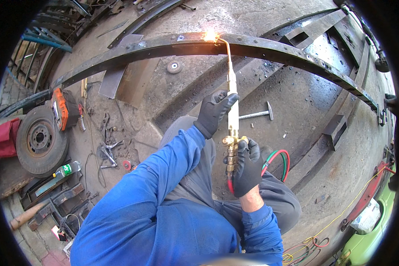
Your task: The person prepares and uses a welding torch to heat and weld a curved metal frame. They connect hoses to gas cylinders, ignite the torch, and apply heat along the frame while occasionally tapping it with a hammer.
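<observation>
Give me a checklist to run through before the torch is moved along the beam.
1. Torch steadied: left hand on its barrel, right hand at the valve end; ok.
2. Tip at the beam: bright sparks at its upper edge; ok.
3. Skin covered: both hands gloved, but the right wrist is bare between glove and sleeve; not ok.
4. Hammer off the beam: lying on the floor; ok.
5. Hoses free of snags: red and green loop shows, full run hidden; cannot tell.
6. Eye protection: out of view; cannot tell.
</observation>
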`<state>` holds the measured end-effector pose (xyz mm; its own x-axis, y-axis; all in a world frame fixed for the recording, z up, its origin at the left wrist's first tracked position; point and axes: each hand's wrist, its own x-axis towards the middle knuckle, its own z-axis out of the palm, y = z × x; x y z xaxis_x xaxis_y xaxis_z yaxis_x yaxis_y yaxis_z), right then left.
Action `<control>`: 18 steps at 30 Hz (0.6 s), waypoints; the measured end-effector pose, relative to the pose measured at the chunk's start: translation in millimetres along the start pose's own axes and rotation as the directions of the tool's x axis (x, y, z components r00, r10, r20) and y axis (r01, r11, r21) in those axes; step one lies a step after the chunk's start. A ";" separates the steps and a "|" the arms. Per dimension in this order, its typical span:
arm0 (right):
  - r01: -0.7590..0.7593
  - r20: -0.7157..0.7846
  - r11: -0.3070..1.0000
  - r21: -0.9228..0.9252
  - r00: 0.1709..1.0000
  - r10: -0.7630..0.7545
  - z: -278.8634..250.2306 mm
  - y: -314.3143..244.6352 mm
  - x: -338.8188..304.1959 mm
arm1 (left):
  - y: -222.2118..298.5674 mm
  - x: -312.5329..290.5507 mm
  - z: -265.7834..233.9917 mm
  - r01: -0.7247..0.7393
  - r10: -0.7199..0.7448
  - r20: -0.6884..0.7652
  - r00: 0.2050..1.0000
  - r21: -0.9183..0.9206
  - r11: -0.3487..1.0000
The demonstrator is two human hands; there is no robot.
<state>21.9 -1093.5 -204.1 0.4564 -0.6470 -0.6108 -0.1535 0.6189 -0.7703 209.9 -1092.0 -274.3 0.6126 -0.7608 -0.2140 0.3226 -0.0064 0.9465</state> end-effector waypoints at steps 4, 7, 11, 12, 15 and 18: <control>0.021 0.002 0.999 0.028 1.000 -0.021 0.2 1.3 0.6 | 0.1 0.6 -0.3 -0.015 0.015 0.004 1.000 0.015 1.000; 0.008 0.003 1.000 0.018 1.000 -0.008 -0.3 1.2 0.5 | -0.4 0.7 -1.2 -0.011 0.011 0.003 1.000 0.030 1.000; 0.019 -0.005 1.000 0.006 1.000 -0.019 0.1 1.2 0.6 | -2.2 0.8 -1.8 -0.014 0.014 0.011 1.000 0.003 1.000; 0.011 0.000 1.000 0.011 1.000 -0.011 0.1 1.2 0.6 | -2.7 1.2 -2.1 0.004 -0.004 0.012 1.000 0.004 1.000; 0.009 -0.008 0.999 -0.035 1.000 -0.009 0.0 1.3 0.7 | -4.0 2.5 -2.8 0.028 -0.028 0.020 0.999 -0.012 1.000; 0.009 -0.005 1.000 -0.007 1.000 -0.009 0.3 1.6 1.0 | -4.4 2.8 -3.1 0.035 -0.034 0.026 0.999 -0.034 0.999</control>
<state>22.4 -1093.0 -205.8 0.4530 -0.6548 -0.6050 -0.1555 0.6102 -0.7768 212.4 -1092.0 -279.8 0.5823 -0.7768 -0.2399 0.3686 -0.0108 0.9295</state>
